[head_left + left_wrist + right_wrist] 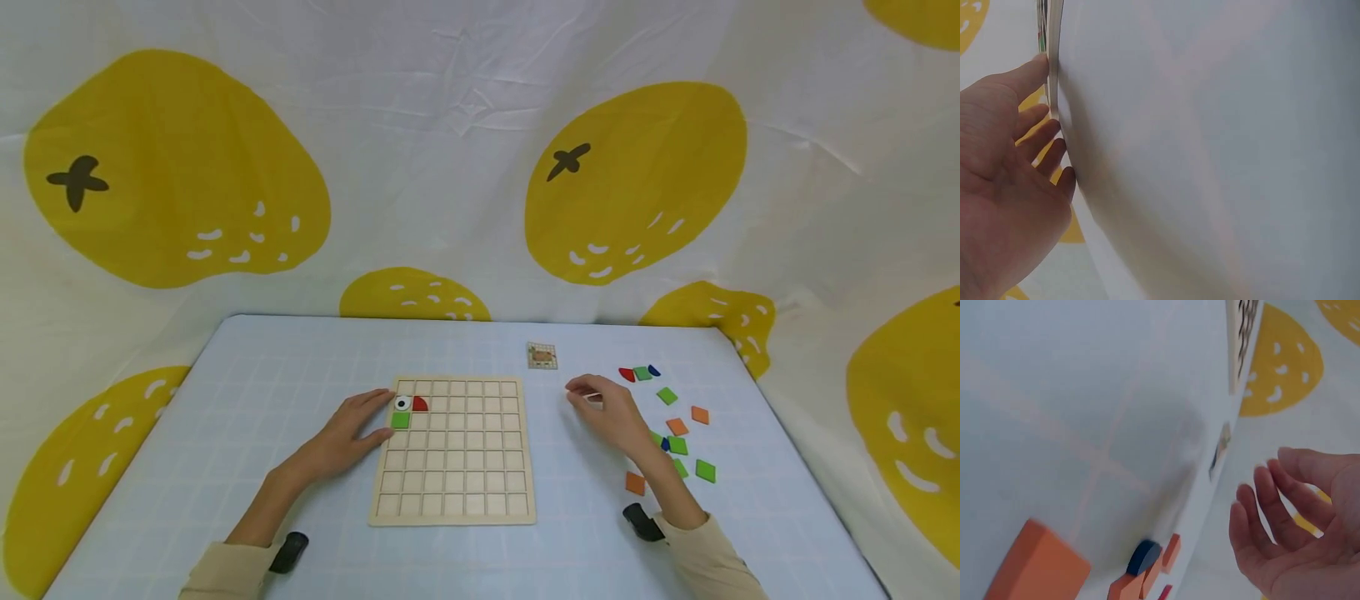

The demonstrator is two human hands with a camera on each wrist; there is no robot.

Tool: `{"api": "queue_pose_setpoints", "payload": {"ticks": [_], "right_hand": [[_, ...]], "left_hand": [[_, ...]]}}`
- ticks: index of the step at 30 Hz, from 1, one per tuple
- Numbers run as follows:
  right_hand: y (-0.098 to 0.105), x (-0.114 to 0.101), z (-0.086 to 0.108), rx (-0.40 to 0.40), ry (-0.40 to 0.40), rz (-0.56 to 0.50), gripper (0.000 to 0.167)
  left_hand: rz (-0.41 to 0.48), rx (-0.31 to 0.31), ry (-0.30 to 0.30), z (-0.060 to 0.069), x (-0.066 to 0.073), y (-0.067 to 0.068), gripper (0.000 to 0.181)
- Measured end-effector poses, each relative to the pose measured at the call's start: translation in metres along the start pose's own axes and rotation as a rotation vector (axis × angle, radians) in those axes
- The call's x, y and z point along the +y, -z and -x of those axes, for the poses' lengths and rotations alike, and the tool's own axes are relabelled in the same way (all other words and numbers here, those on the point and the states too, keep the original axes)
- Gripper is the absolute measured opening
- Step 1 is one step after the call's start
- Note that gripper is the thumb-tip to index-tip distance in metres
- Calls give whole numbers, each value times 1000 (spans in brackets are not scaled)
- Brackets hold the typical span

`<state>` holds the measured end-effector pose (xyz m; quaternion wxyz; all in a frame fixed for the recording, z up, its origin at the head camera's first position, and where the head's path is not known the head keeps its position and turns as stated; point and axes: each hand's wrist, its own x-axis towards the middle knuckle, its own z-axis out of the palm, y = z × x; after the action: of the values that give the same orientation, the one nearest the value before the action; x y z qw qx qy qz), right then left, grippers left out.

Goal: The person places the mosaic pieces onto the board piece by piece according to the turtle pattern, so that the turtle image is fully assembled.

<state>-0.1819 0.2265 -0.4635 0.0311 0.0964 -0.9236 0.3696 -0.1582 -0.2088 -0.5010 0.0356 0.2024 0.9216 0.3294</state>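
A wooden grid board (454, 522) lies flat on the table. Its left columns hold a white eye tile (402, 403), a red quarter-round tile (421, 404) and a green square tile (401, 421) just below the eye. My left hand (341, 437) rests at the board's upper left edge, fingers extended; the left wrist view shows its fingertips (1040, 65) by the board's side. To the right of the board, my right hand (611, 414) hovers above the table. The right wrist view shows its fingers loosely bent, nothing between them.
Loose green tiles (705, 471), orange tiles (700, 415), dark blue pieces (654, 370) and a red piece (626, 375) lie scattered around and beyond my right forearm. A small picture card (542, 356) lies behind the board's right corner. A patterned curtain (450, 167) hangs behind the table.
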Motion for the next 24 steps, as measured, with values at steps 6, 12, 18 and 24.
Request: {"api": "queue_pose_setpoints", "payload": {"ticks": [6, 12, 18, 24], "right_hand": [[20, 16, 15, 27, 9, 12, 20], [36, 33, 32, 37, -25, 6, 24], [45, 46, 47, 28, -100, 67, 32], [51, 57, 58, 8, -143, 111, 34]], "left_hand": [[0, -7, 11, 0, 1, 1, 63], [4, -4, 5, 0, 2, 2, 62], [-2, -3, -3, 1, 3, 2, 62], [0, 9, -14, 1, 3, 2, 63]]}}
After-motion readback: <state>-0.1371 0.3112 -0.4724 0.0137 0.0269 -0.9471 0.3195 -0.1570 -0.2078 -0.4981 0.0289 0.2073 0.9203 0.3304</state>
